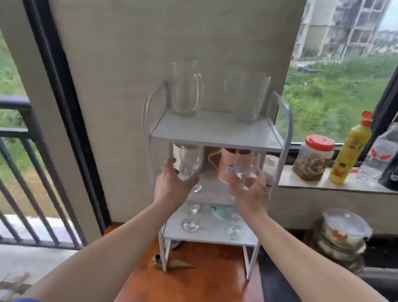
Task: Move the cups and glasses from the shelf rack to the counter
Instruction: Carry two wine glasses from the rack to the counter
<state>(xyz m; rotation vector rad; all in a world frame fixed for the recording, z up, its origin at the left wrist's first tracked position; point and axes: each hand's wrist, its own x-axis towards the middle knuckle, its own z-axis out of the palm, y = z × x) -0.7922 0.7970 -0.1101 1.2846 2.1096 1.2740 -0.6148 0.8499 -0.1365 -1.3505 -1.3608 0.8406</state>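
windows flank a pale wall where a white shelf rack [217,138] stands on an orange counter [195,295]. both hands reach the middle shelf. the left hand [174,182] cups a wine glass [189,161] from below, at its 12 o'clock, stem upright; the right hand [251,194] wraps loosely round a second wine glass [245,169] at its 11 o'clock. whether either grip is fully clenched i cannot tell. a pink cup [227,164] sits between the glasses, just behind. the shelf above hangs close overhead, so each glass likely has to come out toward 6 o'clock. two pitchers [188,91] stand on top; more glasses [191,223] wait on the bottom shelf.
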